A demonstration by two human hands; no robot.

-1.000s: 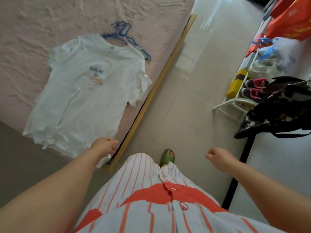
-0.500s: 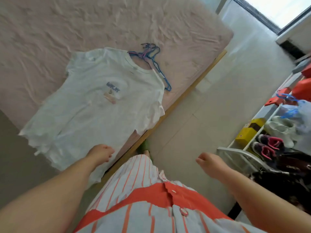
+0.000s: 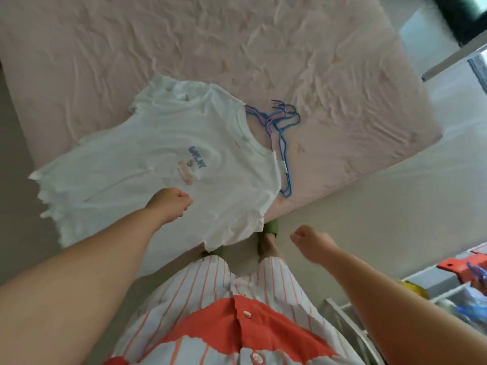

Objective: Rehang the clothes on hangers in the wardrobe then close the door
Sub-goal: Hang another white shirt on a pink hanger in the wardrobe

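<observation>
A white T-shirt [image 3: 147, 167] with a small blue and pink print lies flat on the pink bed [image 3: 263, 48], its hem hanging over the near edge. Blue and pink wire hangers [image 3: 282, 127] lie tangled beside its collar, partly under the right shoulder. My left hand [image 3: 171, 202] hovers over the shirt's lower front with fingers curled and nothing in them. My right hand [image 3: 311, 239] is held over the floor right of the bed corner, fingers curled, holding nothing. No wardrobe is in view.
Beige floor [image 3: 395, 206] runs along the bed's right side. A white rack [image 3: 434, 293] with red, yellow and blue items stands at the lower right. My green slippers [image 3: 270, 229] are at the bed's edge.
The view has turned toward the bed and come closer. My left hand moved from the shirt's hem up over its front. The right hand stays curled beside me.
</observation>
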